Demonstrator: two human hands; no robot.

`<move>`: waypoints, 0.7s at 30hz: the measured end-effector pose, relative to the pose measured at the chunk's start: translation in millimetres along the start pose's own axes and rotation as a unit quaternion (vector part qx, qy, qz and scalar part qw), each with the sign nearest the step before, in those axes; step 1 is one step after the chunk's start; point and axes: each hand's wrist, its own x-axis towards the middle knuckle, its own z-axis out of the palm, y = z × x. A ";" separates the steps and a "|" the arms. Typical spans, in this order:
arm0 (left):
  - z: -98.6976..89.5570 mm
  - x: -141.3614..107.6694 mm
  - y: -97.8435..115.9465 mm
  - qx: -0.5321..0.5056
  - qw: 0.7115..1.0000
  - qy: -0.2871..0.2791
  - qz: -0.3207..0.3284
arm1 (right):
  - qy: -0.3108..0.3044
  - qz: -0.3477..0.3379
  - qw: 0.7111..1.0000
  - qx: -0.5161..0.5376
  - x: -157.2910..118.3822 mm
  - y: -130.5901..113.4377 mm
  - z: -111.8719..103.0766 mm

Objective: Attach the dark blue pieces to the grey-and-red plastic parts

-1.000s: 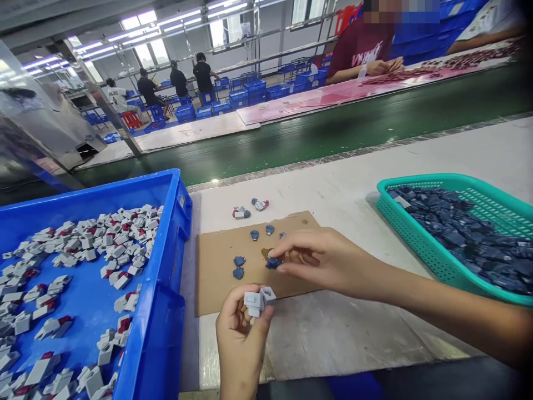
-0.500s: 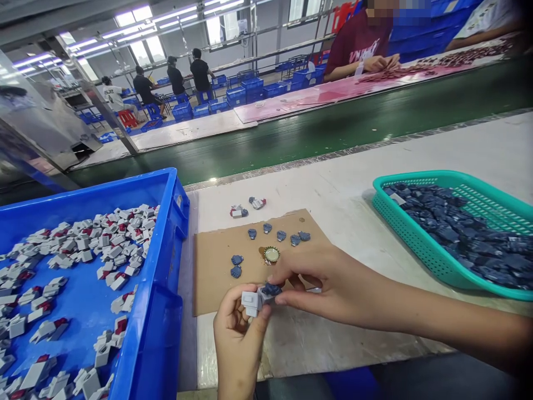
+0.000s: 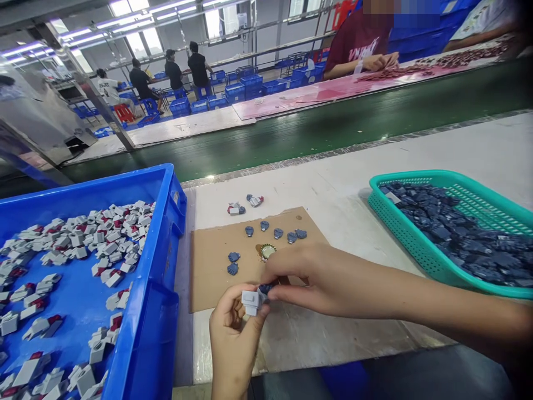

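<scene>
My left hand (image 3: 235, 333) is closed around a light grey, blocky plastic part (image 3: 250, 300), held above the table's near edge. My right hand (image 3: 291, 276) pinches a small dark blue plastic piece (image 3: 265, 289) against the right end of the grey part. The fingers hide most of where the two meet. Beyond my hands lies a brown cardboard sheet (image 3: 212, 278) with several loose dark blue pieces (image 3: 278, 234) on it. A bottle cap (image 3: 268, 251) rests there too, beside a brown stain. Two grey, red and blue assemblies (image 3: 236, 209) lie past the cardboard.
A blue bin (image 3: 152, 333) at left holds many grey and red parts (image 3: 120, 228). At right, a green basket (image 3: 400, 233) is full of dark blue pieces. Behind the table runs a green conveyor belt (image 3: 291, 136); a co-worker (image 3: 353, 50) sits across it.
My right hand has moved slightly left, closer to my left hand, pressing the blue piece against the grey part. The whole view has shifted a little.
</scene>
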 end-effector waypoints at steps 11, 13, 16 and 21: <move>-8.1 -0.5 -0.9 -0.198 0.980 0.002 -0.012 | 0.284 -0.217 0.921 -0.157 20.0 21.1 69.2; -7.6 0.1 0.8 -0.213 0.977 0.006 -0.008 | 0.302 -0.216 0.914 -0.161 25.8 21.0 74.2; -7.6 1.2 2.5 -0.232 0.973 0.009 -0.004 | 0.318 -0.210 0.909 -0.165 32.2 20.8 78.2; -8.5 3.4 5.3 -0.256 0.966 0.044 -0.015 | 0.289 -0.217 0.921 -0.144 39.4 22.3 83.5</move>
